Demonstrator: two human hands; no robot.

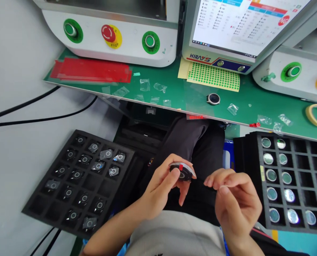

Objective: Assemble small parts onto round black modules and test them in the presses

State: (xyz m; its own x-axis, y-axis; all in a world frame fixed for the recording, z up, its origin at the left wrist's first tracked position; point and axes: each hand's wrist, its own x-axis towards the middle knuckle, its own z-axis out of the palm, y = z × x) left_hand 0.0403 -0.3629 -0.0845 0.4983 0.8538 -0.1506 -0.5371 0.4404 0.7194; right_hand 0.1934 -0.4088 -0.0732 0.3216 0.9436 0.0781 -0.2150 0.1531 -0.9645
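My left hand grips a round watch case between thumb and fingers, above my lap. Its dark back with a ring mark faces up, and a small red tab sticks to its edge. To the right, apart from the watch case, my right hand is closed, thumb tip against the curled index finger. Whatever lies in that pinch, if anything, is too small to make out. Another watch case with a black face rests on the green bench.
A black compartment tray of wrapped round parts lies left; another tray with shiny discs is right. The green bench carries red strips, green dot stickers, clear film scraps and a tape roll. A monitor stands behind.
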